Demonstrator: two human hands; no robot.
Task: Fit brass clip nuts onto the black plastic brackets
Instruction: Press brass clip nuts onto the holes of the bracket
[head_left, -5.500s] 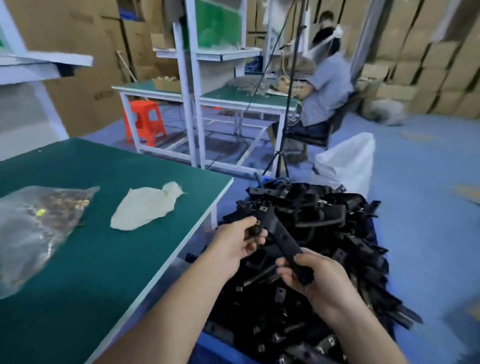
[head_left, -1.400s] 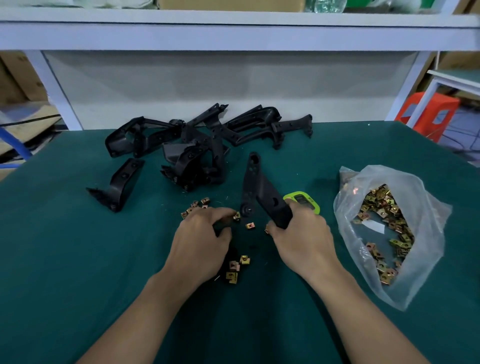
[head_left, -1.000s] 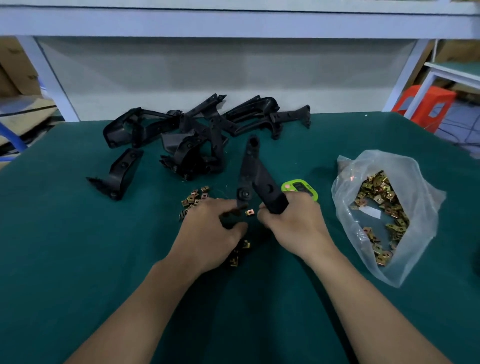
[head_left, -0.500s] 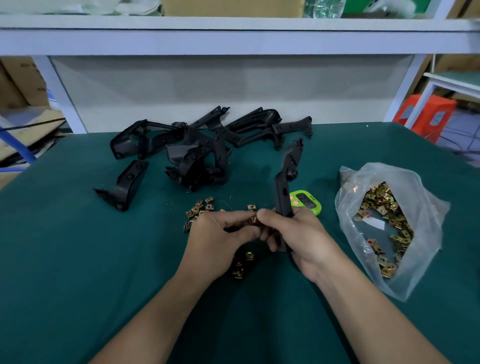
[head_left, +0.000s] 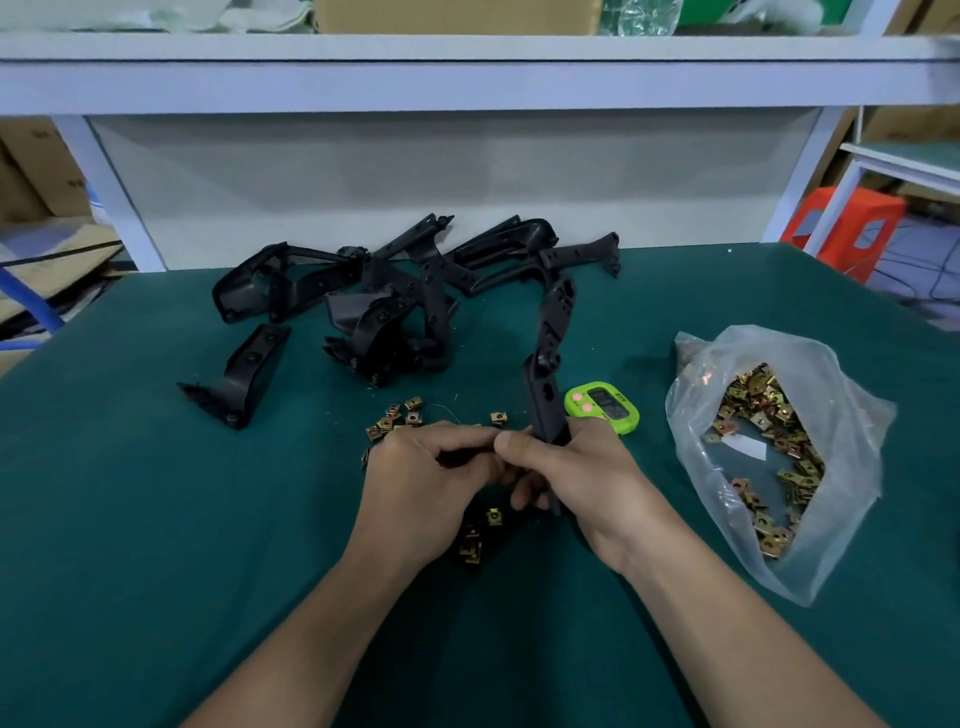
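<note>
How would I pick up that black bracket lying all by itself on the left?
Probably pinch the lone bracket across its long flat arm, coming down from above onto the two side edges. That arm lies clear of the bracket pile; the near end bends into a jagged foot, awkward to hold.

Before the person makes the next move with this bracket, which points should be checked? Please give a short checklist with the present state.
1. The right hand grips the bracket: ok.
2. The left hand pinches a clip nut: cannot tell, fingers hide it.
3. Nut seated on the bracket's lower end: cannot tell, hidden.
4. The loose clip nuts lie on the table near both hands: ok.
5. The bag of nuts is open: ok.
</note>
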